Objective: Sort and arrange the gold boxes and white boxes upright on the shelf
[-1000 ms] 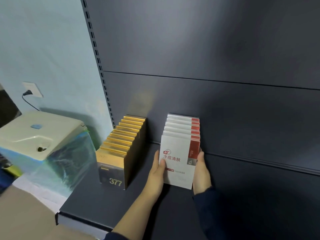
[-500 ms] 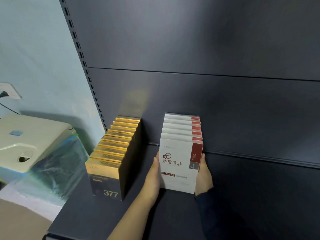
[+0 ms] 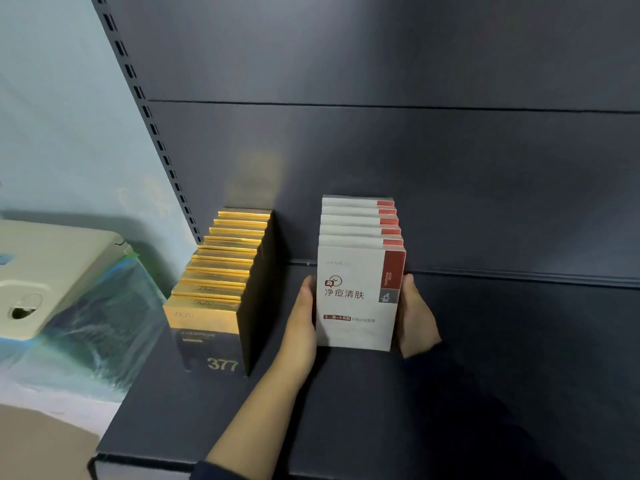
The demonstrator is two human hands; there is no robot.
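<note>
Flat, straight-fingered, the left hand (image 3: 304, 317) presses the white boxes (image 3: 358, 271) from nine o'clock and the right hand (image 3: 415, 317) from three o'clock. Apart at the left hand's nine o'clock, the gold boxes (image 3: 221, 271) stand upright on the shelf (image 3: 485, 375).

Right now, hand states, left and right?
Left hand: open, pressed flat on the left side of the white boxes.
Right hand: open, pressed flat on their right side.
</note>
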